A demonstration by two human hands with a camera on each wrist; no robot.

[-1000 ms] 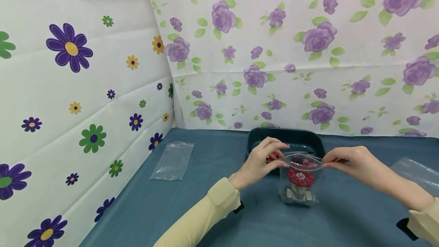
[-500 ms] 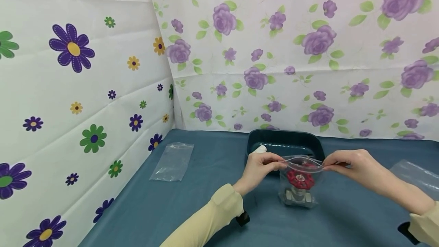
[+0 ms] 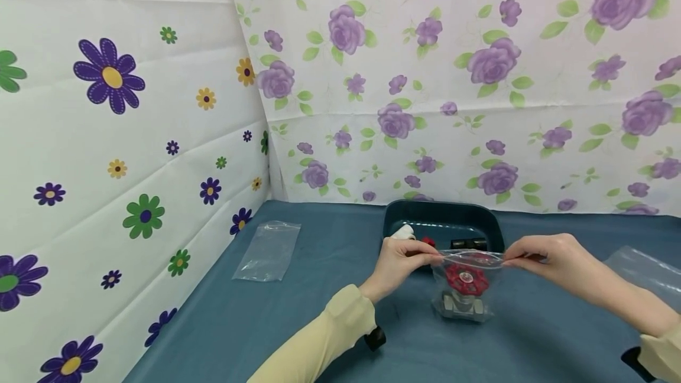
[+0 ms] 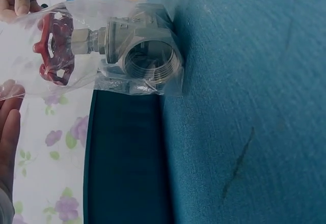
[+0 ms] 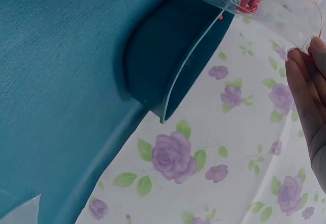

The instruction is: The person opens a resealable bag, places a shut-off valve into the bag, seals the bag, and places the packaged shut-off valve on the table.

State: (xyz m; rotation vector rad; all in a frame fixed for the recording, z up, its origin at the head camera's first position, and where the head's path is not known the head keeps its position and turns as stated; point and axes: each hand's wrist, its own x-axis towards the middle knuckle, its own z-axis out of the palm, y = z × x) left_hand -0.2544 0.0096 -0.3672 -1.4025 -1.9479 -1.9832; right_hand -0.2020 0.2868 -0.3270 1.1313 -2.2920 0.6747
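A clear zip bag (image 3: pixel 443 276) stands on the blue cloth with a metal valve (image 3: pixel 464 305) inside it. The valve's red handwheel (image 3: pixel 467 279) points up toward the bag's mouth. My left hand (image 3: pixel 400 265) pinches the left end of the zip edge, and my right hand (image 3: pixel 558 262) pinches the right end. Between them the mouth looks narrow, its two lips close together. The left wrist view shows the valve's threaded opening (image 4: pixel 152 61) through the plastic. In the right wrist view the right hand (image 5: pixel 309 81) holds the bag's corner.
Behind the bag stands a dark teal bin (image 3: pixel 441 208) holding a white fitting (image 3: pixel 404 232), a black piece (image 3: pixel 468 244) and something red. One flat clear bag (image 3: pixel 268 250) lies at left, another (image 3: pixel 646 273) at far right. Flowered cloth (image 3: pixel 340 75) hangs behind.
The left hand's spread fingers have come together on the bag's left edge. The bag's mouth, earlier bowed apart, is now pulled straighter and narrower. The valve has stayed in place.
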